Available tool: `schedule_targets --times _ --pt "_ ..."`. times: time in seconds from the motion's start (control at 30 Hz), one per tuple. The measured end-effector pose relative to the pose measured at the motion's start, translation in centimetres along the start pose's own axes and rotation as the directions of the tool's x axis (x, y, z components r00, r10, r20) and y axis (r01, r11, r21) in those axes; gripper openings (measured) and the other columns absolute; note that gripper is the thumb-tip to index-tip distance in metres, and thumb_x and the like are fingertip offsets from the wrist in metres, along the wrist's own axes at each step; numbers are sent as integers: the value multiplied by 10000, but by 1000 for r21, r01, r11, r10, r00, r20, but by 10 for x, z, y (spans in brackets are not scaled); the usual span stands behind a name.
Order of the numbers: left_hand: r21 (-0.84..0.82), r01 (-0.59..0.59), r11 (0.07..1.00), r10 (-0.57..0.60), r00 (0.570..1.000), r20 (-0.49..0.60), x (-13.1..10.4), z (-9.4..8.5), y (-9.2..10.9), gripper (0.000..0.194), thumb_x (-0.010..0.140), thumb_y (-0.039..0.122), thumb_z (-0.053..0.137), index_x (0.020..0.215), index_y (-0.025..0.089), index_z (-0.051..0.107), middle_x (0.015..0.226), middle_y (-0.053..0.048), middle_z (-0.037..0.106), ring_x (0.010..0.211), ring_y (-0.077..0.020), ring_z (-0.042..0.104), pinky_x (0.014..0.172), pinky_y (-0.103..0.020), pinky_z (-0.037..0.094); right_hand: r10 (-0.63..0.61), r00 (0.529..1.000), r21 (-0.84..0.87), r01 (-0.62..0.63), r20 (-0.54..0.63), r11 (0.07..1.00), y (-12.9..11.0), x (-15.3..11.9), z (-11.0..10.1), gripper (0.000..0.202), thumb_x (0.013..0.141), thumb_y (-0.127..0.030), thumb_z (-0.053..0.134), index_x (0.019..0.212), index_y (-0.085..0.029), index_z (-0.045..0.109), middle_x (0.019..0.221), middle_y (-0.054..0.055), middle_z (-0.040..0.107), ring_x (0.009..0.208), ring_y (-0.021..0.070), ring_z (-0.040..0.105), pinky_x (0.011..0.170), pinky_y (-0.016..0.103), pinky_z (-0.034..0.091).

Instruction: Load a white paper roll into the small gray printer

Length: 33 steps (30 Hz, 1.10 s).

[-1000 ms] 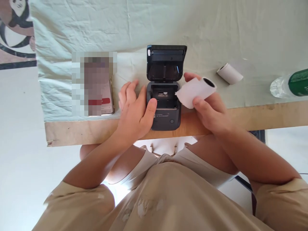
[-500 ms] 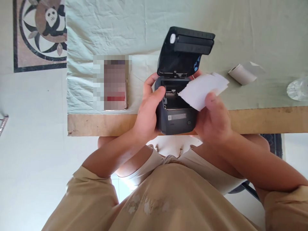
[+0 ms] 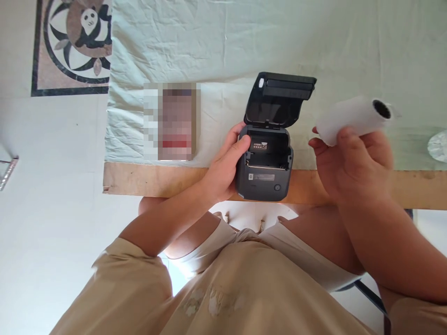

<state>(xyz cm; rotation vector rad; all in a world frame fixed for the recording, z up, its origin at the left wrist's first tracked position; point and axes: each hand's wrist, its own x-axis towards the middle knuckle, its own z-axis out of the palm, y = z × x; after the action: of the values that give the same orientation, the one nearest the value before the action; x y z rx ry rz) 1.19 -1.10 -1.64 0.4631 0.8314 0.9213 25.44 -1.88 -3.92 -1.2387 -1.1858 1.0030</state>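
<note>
A small black printer [image 3: 263, 181] with its lid [image 3: 279, 104] raised is held over the table's front edge. My left hand [image 3: 228, 163] grips it from the left side, thumb on the rim of its bay. The bay shows a small printed label inside and no roll. To the right, my right hand [image 3: 356, 163] holds a white paper roll [image 3: 347, 118], tilted, its dark core facing right. The roll is apart from the printer. Some of the right hand's fingers are hidden behind the roll.
A blurred-out flat object [image 3: 176, 121] lies left of the printer on the pale green cloth [image 3: 209, 56]. A clear glass-like object [image 3: 438, 145] stands at the right edge. The table's wooden front edge [image 3: 153, 179] runs across in front of me.
The white paper piece seen at the printer is gone from there. My right hand has moved right, away from the printer, and now holds a roll. The printer's bay is in fuller view.
</note>
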Motion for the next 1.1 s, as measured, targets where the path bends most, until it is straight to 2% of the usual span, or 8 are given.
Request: schedule_targets --times 0.13,0.27,0.37,0.5,0.77,0.87,1.0,1.1 --pt "36 -28 999 29 999 -29 -1 1 0 375 977 535 750 1276 338 639 1155 29 782 1055 -212 779 833 -338 673 145 989 67 -146 16 987 -1 3 -3 417 949 -447 742 1345 -474 610 1356 20 677 1148 250 743 824 414 689" --pt "56 -48 997 49 999 -6 0 0 -2 349 1009 538 712 1290 343 641 1179 39 782 1101 -218 785 894 -370 684 258 938 120 -291 233 949 -1 13 -21 338 1013 -464 531 1316 -351 632 1326 90 724 1257 296 738 866 470 692" --pt "53 -57 997 58 998 -12 1 -1 -2 331 1010 533 706 1279 348 652 1147 44 778 1080 -216 781 883 -368 676 288 922 99 -321 258 942 -1 14 -22 321 991 -420 547 1275 -336 669 1209 96 750 1185 284 765 859 453 688" --pt "86 -43 995 47 998 -43 2 -1 -1 332 1008 529 696 1289 359 646 1160 34 779 1124 -242 766 878 -382 663 182 970 18 -187 161 982 -3 7 -7 430 937 -316 654 1357 -404 621 1192 37 724 1103 261 790 818 422 698" --pt "136 -56 989 60 998 -21 3 0 -2 344 1013 537 674 1294 346 617 1197 18 773 1166 -253 760 908 -397 651 91 981 -123 -70 173 990 -3 5 -7 421 1065 -518 546 1475 -437 499 1356 51 713 1225 273 774 887 439 703" --pt "138 -68 988 71 997 -20 3 0 -3 364 1015 529 676 1317 338 608 1185 22 766 1144 -239 765 905 -388 658 -90 989 -253 117 115 960 -15 0 2 461 1066 -506 556 1521 -470 498 1488 42 638 1229 270 763 966 467 697" --pt "106 -79 991 80 997 -10 2 3 -3 329 1020 501 690 1298 340 622 1125 39 763 1041 -197 768 846 -352 667 -453 879 -449 467 147 761 -38 -6 22 547 1037 -338 608 1559 -483 533 1419 49 661 1088 266 769 885 487 675" --pt "83 -81 993 81 997 3 0 4 -2 287 1019 466 707 1256 330 621 1099 41 774 1032 -195 770 868 -361 676 -558 791 -431 608 252 667 -48 -4 35 590 919 -213 725 1447 -442 593 1186 19 746 1028 261 748 844 461 655"
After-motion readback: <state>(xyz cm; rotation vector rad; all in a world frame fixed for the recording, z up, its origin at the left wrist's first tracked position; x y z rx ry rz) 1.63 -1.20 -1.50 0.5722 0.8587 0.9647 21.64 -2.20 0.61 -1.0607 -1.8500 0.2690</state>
